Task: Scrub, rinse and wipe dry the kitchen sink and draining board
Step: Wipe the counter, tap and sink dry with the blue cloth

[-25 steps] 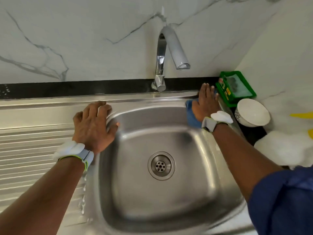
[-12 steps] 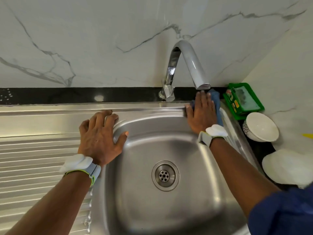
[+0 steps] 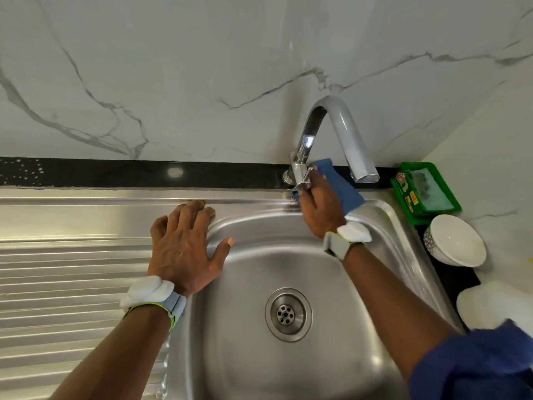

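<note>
Stainless steel fills most of your view: the sink [image 3: 288,255] with its round drain [image 3: 288,314] sits to the right, and the ribbed draining board [image 3: 72,284] runs off to the left.

Your left hand [image 3: 184,249] lies flat and open on the rim at the basin's back left corner. Its fingers are spread and point toward the wall, and the thumb reaches out over the basin's edge. It holds nothing.

Your right hand [image 3: 320,206] is up at the back rim, right at the foot of the tap [image 3: 343,125]. Its fingers are bent over the blue cloth [image 3: 343,186] and press it against the tap's base. The cloth pokes out beyond your fingertips and trails back along the outer side of the hand toward the wrist. How tightly you grip it is hard to tell.

Behind the sink a black strip [image 3: 115,171] runs below the marbled wall [image 3: 202,82]. On the tabletop to the right, a green soap tray [image 3: 415,165] sits in the corner, with a white bowl [image 3: 455,243] just in front of it.
</note>
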Demonstrator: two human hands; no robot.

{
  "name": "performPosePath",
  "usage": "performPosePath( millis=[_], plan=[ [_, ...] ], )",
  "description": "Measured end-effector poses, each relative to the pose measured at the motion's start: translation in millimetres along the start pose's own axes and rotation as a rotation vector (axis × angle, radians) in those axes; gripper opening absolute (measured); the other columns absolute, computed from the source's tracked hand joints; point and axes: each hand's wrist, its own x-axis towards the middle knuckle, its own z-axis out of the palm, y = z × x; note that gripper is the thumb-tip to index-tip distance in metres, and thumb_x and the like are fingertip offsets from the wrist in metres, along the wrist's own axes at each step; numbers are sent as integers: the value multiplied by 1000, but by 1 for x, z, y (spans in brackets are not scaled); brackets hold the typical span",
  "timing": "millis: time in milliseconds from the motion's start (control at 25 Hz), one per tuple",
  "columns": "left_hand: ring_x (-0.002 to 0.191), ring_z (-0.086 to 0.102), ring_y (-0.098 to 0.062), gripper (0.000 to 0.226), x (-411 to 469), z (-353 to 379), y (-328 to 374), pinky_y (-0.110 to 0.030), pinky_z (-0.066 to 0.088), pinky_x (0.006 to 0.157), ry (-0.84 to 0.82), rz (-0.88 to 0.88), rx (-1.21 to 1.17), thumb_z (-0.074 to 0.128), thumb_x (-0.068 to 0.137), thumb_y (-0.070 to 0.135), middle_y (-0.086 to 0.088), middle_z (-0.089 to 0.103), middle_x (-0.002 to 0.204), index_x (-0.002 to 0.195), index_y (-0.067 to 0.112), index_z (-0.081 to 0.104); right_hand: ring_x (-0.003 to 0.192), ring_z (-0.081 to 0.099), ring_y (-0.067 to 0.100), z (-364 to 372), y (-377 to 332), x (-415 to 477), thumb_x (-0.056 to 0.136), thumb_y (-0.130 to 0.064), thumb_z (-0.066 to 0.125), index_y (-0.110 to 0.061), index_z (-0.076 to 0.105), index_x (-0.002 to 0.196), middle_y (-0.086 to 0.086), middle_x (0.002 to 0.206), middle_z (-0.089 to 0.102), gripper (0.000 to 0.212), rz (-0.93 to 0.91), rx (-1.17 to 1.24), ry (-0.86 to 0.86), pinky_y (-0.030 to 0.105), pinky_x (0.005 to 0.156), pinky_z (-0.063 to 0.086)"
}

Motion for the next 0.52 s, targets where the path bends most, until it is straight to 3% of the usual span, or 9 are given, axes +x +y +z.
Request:
performPosePath(
  millis=[40,120,200,280,360,440,520],
  plan=[
    [133,47,-28,66,0,0,-1,-51,34,105,-3,-2,3,48,86,68,-1,51,142,132,22,57,123,53,33,-9,19,2,98,-36,37,-15,58,132,14,132,60,46,-28,-107,7,43,105,38],
    [133,47,-29,66,-1,1,-1,-52,34,105,-11,-4,9,47,87,69,-2,51,143,132,22,57,141,39,38,-27,61,3,100,-39,31,-13,52,143,16,149,49,54,146,-366,-3,55,117,23],
    [132,48,-30,66,1,0,-1,-53,35,104,-13,1,2,48,87,69,-3,51,142,132,21,57,146,31,39,-35,82,5,102,-35,30,-8,50,144,19,152,44,54,346,-501,-14,59,121,14],
    [132,48,-30,65,0,-1,-1,-53,35,104,-7,0,-9,48,87,68,-3,52,141,131,21,58,140,37,46,-22,57,7,99,-41,23,0,59,132,30,144,48,64,463,-461,51,58,118,23],
    [131,49,-31,66,0,-1,-1,-53,36,104,2,1,-18,47,87,69,-4,52,141,131,21,59,127,50,47,-4,29,8,101,-52,11,-3,56,135,28,139,52,75,260,-319,15,51,107,39],
    [131,49,-32,67,1,1,-2,-54,36,105,0,4,-11,44,88,70,-5,53,141,131,21,59,126,52,41,0,27,2,103,-54,8,-14,44,148,18,145,51,70,-13,-324,-93,52,107,39],
    [131,49,-32,67,0,2,-4,-55,36,106,-11,8,-16,43,88,70,-6,53,141,131,21,58,129,51,36,-11,44,4,101,-56,2,-18,50,145,15,140,57,76,31,-352,-77,51,112,35]
  ],
)
